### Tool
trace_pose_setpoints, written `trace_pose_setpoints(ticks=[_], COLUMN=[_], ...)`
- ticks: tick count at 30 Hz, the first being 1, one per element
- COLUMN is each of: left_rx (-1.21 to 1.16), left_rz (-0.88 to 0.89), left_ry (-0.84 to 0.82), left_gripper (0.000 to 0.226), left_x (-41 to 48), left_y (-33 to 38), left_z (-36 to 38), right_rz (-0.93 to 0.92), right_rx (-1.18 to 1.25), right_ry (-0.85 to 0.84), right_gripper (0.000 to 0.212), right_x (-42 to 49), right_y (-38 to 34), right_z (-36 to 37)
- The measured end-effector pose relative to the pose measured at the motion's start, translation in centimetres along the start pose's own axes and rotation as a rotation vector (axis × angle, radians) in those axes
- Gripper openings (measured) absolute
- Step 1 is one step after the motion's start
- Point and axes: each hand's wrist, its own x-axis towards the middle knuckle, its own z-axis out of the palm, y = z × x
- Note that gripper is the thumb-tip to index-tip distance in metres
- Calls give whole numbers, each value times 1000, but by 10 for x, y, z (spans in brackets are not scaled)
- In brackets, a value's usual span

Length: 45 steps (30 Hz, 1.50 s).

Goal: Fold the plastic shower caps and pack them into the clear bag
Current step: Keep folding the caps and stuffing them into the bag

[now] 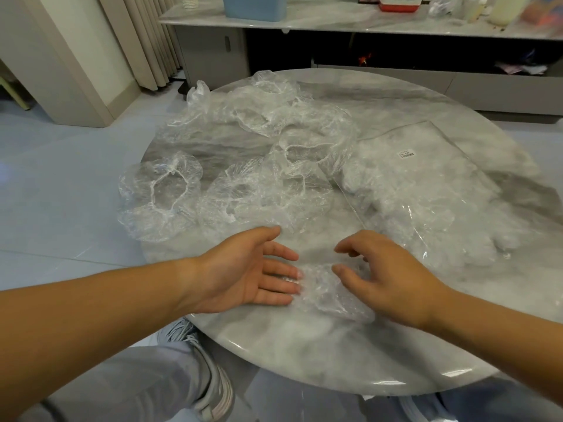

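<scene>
I see the folded shower cap (330, 292) lying crumpled on the near part of the marble tabletop (335, 354), between the two hands. The left hand (253, 269) lies wide and flat, its fingertips touching the cap's left edge. The right hand (387, 269) arches over the cap's right side, fingers spread and loosely bent, gripping nothing. Unfolded caps (259, 141) lie heaped farther back, and the clear bag (426, 190), holding white plastic, lies to their right.

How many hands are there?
2. The left hand is over the table, fingertips at a crumpled cap; the right hand is just right of that cap, fingers bent.
</scene>
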Motion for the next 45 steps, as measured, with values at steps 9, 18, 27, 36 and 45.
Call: trace_pose_setpoints(ticks=[9,18,27,36,45], left_rx=[102,16,57,711,398], left_rz=[83,73,40,105,46], left_ry=[16,-7,-15,155,171], left_gripper=[60,58,49,47,30], left_x=[4,0,-13,-17,2], left_y=[-9,-9,5,13,7], left_z=[8,10,7,7,17], right_rz=[543,305,-329,-383,-206], right_rx=[216,751,35,-281,89], right_ry=[-300,-179,-347,-416,-230], right_gripper=[35,36,46,57,43], right_x=[19,12,-7,-13,-29], right_y=[-16,-27,-23,-19,-9], right_z=[0,6,14,23,14])
